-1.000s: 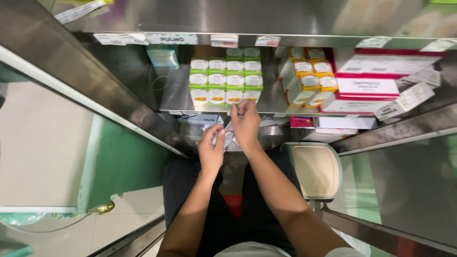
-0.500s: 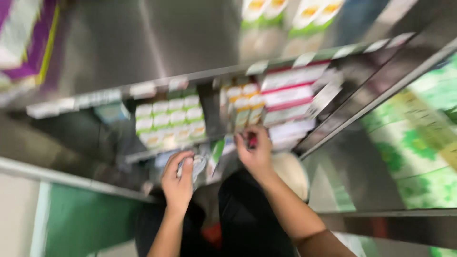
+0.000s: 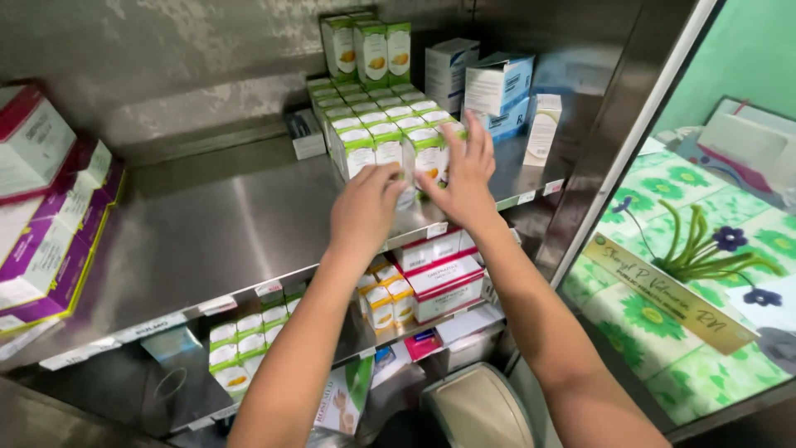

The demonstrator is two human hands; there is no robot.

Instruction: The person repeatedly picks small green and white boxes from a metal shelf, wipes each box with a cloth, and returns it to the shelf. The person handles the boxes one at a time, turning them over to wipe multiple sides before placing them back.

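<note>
Green-and-white cartons [image 3: 388,133], upright in tight rows, middle of the frame on the steel shelf [image 3: 215,224]. Both my hands are at the front row. My left hand [image 3: 365,207] is curled, fingertips bent onto the face of a front carton; whether it truly grips one I cannot tell. My right hand [image 3: 466,178] has fingers spread and raised, palm against the rightmost front carton, touching it rather than closed round it.

Behind the rows, top centre: three taller green cartons [image 3: 366,48], standing. To their right, white-and-blue boxes [image 3: 496,90], one tilted, and a slim white box [image 3: 543,129] upright near the shelf's right end. A small dark box [image 3: 305,133] sits alone just left of the rows.

Far left of the frame: purple-and-white boxes [image 3: 50,241] stacked at the shelf edge.

Lower shelf, below my wrists: red-and-white boxes [image 3: 439,270], small yellow-topped cartons [image 3: 385,299], more green ones [image 3: 236,353] lower left.

Bottom centre: a pale bin lid [image 3: 477,411]. Right side: a floral green cloth [image 3: 688,274] behind glass.
</note>
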